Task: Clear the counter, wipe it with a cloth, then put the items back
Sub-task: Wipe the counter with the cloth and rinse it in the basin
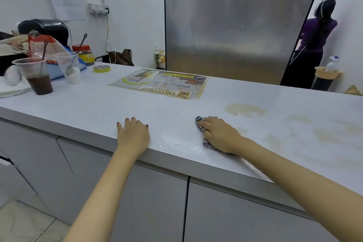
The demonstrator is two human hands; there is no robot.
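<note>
My right hand (218, 133) presses flat on a striped cloth (200, 124) on the white counter (98, 108), near its front edge. My left hand (133, 133) rests flat on the counter to the left, fingers spread, holding nothing. A brownish spill (245, 110) lies just beyond the cloth, with fainter stains (324, 133) spreading to the right. A wet sheen (176, 143) shows between my hands.
A laminated menu (163, 84) lies mid-counter. At the left stand a plastic cup of dark drink (37, 76), a second cup (67, 64), a yellow tape roll (101, 68), a red-lidded jar (83, 54) and bags. A person (314, 45) stands at back right by a spray bottle (332, 64).
</note>
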